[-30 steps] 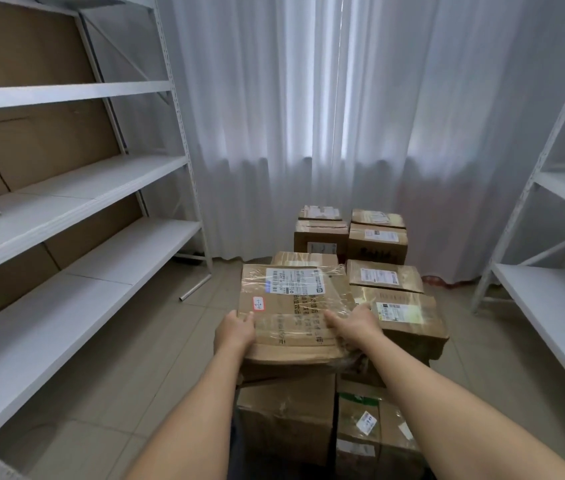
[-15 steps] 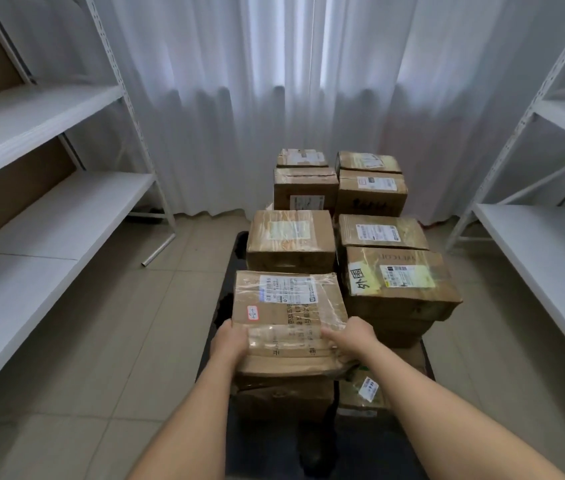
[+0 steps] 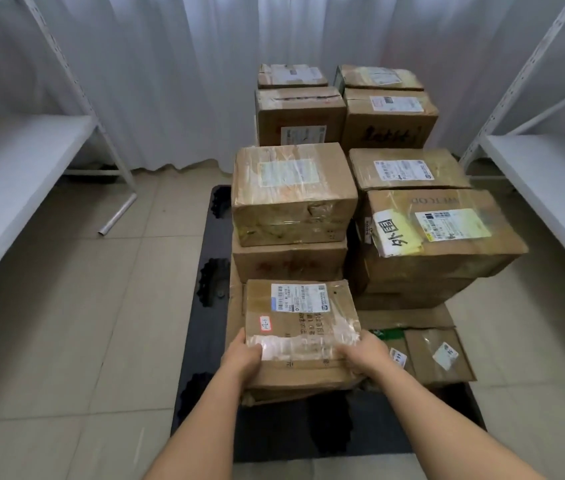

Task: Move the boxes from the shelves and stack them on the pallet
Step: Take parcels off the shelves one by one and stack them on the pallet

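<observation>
Both hands' grip, left hand [image 3: 241,355] and right hand [image 3: 364,355], clasping taped box [image 3: 300,317] amid stacked cartons [image 3: 293,192].

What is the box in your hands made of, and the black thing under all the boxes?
The box looks like brown cardboard, matte, with shiny crinkled clear tape across its top and a white paper label. The black pallet looks like moulded plastic: dark, smooth, with shaped holes along its edge, though I can't be sure.

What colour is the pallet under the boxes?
Black; the pallet shows in the head view.
</observation>
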